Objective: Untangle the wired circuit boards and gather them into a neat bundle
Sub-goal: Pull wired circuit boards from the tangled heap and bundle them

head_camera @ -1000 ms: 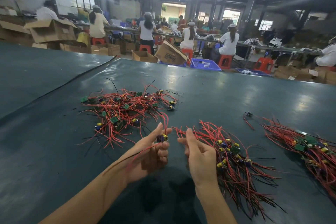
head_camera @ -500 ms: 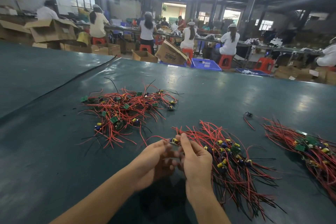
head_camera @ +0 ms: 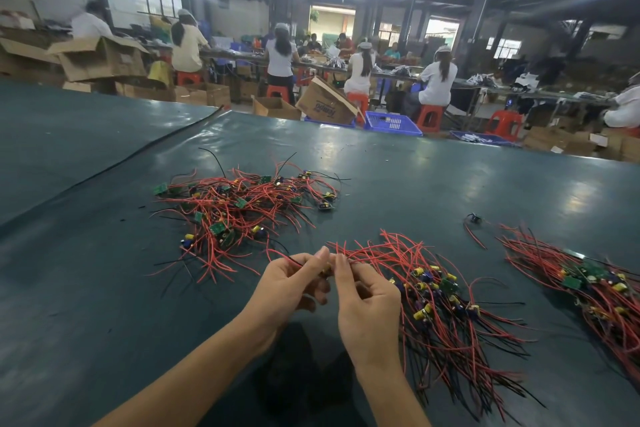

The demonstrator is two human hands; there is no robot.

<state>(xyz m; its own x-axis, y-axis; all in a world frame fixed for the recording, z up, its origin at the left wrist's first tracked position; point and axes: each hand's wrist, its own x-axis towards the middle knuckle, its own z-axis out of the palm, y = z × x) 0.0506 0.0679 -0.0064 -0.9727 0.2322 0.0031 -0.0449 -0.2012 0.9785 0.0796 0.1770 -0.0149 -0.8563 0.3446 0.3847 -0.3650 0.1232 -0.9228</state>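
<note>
Partway done, I'd judge: 2 combed bundles (head_camera: 446,308) lie at lower centre and right edge (head_camera: 595,288) of the bench (head_camera: 86,288); tangled pile (head_camera: 239,211) at centre-left remains. Left hand (head_camera: 287,288) and right hand (head_camera: 367,302) fingers pinch 1 wired board (head_camera: 325,269) at centre, red leads trailing, beside the centre bundle.

Left hand (head_camera: 291,282) and right hand (head_camera: 367,302) pinch one small board (head_camera: 325,269) together; aligned bundle (head_camera: 440,305) just beside.
</note>
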